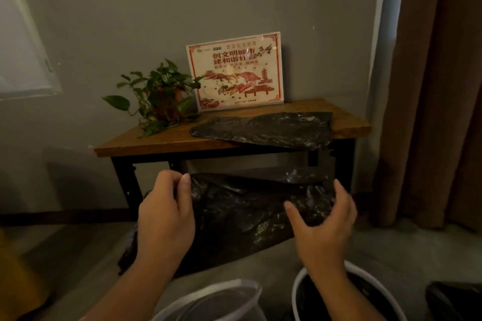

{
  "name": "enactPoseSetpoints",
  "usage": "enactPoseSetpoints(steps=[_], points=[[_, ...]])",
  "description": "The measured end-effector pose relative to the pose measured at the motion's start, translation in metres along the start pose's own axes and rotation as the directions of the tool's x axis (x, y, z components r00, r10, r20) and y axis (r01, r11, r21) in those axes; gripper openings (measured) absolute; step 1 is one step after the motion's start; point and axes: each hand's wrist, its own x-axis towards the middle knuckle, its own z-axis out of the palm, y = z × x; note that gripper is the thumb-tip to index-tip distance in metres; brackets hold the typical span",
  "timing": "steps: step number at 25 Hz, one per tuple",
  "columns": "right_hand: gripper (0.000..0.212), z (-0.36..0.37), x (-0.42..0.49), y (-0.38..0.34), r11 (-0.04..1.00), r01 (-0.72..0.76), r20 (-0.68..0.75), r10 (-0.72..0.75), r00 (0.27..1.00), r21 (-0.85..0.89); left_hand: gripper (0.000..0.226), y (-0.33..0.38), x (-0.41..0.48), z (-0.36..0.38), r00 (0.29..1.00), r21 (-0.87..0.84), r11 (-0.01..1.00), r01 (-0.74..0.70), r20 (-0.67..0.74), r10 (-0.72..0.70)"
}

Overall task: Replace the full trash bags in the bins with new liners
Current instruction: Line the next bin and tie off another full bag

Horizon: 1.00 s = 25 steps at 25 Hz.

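Two bins (296, 288) cut off below; left hand (167, 213) pinches liner (242, 213); right hand (323, 232) grip unclear.
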Motion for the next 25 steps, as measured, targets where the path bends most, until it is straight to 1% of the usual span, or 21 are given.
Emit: enactPoseSetpoints(steps=[1, 3, 4, 6, 7, 8, 9, 10, 11, 12, 14, 15, 16, 17, 18, 20, 21, 22, 23, 24, 25], points=[[0.108, 0.004, -0.006, 0.006, 0.978, -0.156, 0.108, 0.142, 0.984, 0.138, 0.018, -0.003, -0.005, -0.003, 1.0, -0.001, 1.0, 0.006, 0.011, -0.006], [0.094, 0.011, -0.01, 0.014, 0.8, -0.485, 0.325, 0.382, 0.865, 0.352, 0.021, -0.011, -0.01, -0.009, 0.998, 0.025, 0.997, 0.069, 0.008, -0.069], [0.077, 0.012, -0.013, 0.019, 0.741, -0.564, 0.386, 0.43, 0.816, 0.366, 0.022, -0.017, -0.013, -0.014, 0.992, 0.048, 0.991, 0.129, -0.002, -0.129], [0.038, 0.013, -0.019, 0.028, 0.713, -0.618, 0.434, 0.467, 0.77, 0.33, 0.024, -0.034, -0.016, -0.026, 0.969, 0.053, 0.968, 0.245, -0.042, -0.243], [0.027, 0.012, -0.022, 0.028, 0.652, -0.665, 0.468, 0.488, 0.737, 0.366, 0.025, -0.044, -0.019, -0.033, 0.955, 0.026, 0.956, 0.292, -0.057, -0.29], [0.024, 0.01, -0.026, 0.026, 0.547, -0.727, 0.527, 0.507, 0.682, 0.415, 0.025, -0.055, -0.023, -0.039, 0.939, -0.013, 0.941, 0.338, -0.069, -0.338], [0.026, 0.007, -0.034, 0.021, 0.432, -0.797, 0.613, 0.511, 0.602, 0.422, 0.024, -0.067, -0.029, -0.046, 0.914, -0.057, 0.916, 0.397, -0.073, -0.4], [0.035, 0.004, -0.044, 0.015, 0.351, -0.861, 0.709, 0.494, 0.504, 0.368, 0.025, -0.078, -0.036, -0.051, 0.881, -0.104, 0.881, 0.461, -0.069, -0.469], [0.045, 0.004, -0.055, 0.009, 0.329, -0.902, 0.784, 0.464, 0.412, 0.279, 0.025, -0.089, -0.043, -0.056, 0.841, -0.142, 0.838, 0.527, -0.059, -0.538], [0.052, 0.006, -0.068, 0.004, 0.361, -0.914, 0.833, 0.437, 0.34, 0.184, 0.025, -0.099, -0.053, -0.061, 0.793, -0.172, 0.787, 0.592, -0.05, -0.607], [0.057, 0.012, -0.093, -0.009, 0.459, -0.887, 0.892, 0.38, 0.246, 0.048, 0.022, -0.115, -0.074, -0.068, 0.685, -0.23, 0.673, 0.703, -0.038, -0.728], [0.056, 0.015, -0.098, -0.018, 0.481, -0.876, 0.91, 0.354, 0.215, 0.02, 0.021, -0.122, -0.085, -0.07, 0.631, -0.262, 0.615, 0.744, -0.029, -0.775], [0.053, 0.017, -0.101, -0.025, 0.49, -0.871, 0.928, 0.316, 0.196, 0.017, 0.021, -0.128, -0.096, -0.072, 0.573, -0.305, 0.547, 0.779, -0.006, -0.82], [0.051, 0.016, -0.103, -0.03, 0.488, -0.872, 0.935, 0.288, 0.206, 0.042, 0.022, -0.133, -0.107, -0.073, 0.504, -0.347, 0.46, 0.817, 0.043, -0.863], [0.049, 0.015, -0.106, -0.029, 0.483, -0.872, 0.926, 0.288, 0.244, 0.08, 0.023, -0.136, -0.117, -0.074, 0.418, -0.4, 0.341, 0.851, 0.122, -0.9], [0.046, 0.004, -0.125, -0.008, 0.497, -0.861, 0.804, 0.467, 0.369, 0.106, 0.028, -0.137, -0.139, -0.075, 0.25, -0.506, 0.064, 0.86, 0.307, -0.918], [0.04, -0.005, -0.143, 0.01, 0.525, -0.849, 0.682, 0.597, 0.423, 0.067, 0.031, -0.136, -0.149, -0.075, 0.206, -0.553, -0.031, 0.833, 0.36, -0.91], [0.032, -0.014, -0.165, 0.03, 0.574, -0.818, 0.565, 0.687, 0.456, -0.038, 0.033, -0.134, -0.16, -0.075, 0.181, -0.592, -0.09, 0.801, 0.383, -0.906], [0.029, -0.022, -0.187, 0.045, 0.588, -0.791, 0.513, 0.738, 0.439, -0.169, 0.034, -0.131, -0.171, -0.076, 0.159, -0.62, -0.141, 0.772, 0.404, -0.901], [0.037, -0.029, -0.205, 0.052, 0.555, -0.789, 0.52, 0.771, 0.369, -0.263, 0.035, -0.128, -0.182, -0.076, 0.14, -0.639, -0.194, 0.745, 0.433, -0.89], [0.051, -0.031, -0.217, 0.054, 0.48, -0.817, 0.563, 0.79, 0.242, -0.321, 0.036, -0.126, -0.194, -0.076, 0.124, -0.646, -0.243, 0.724, 0.468, -0.875]])
